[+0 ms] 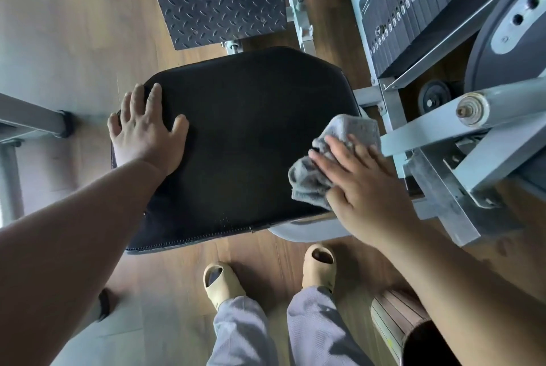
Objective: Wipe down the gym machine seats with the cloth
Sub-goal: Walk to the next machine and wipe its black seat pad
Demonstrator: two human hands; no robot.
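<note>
The right hand (363, 188) presses flat, fingers straight, on a crumpled grey cloth (308, 185) at the right edge of the black seat pad (251, 135). The cloth's length runs away toward the far right. The left hand (147, 135) lies flat, fingers spread, on the pad's left edge.

weight stack (413, 7) upper right | tread footplate (218, 5) top | tan slippers (220, 280) on wood floor (266, 256)

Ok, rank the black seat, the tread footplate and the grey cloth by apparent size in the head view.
Largest: black seat.
Then: tread footplate.
Smallest: grey cloth, partly under the right hand.
The footplate lies farther from the camera, so true size is unsure.
</note>
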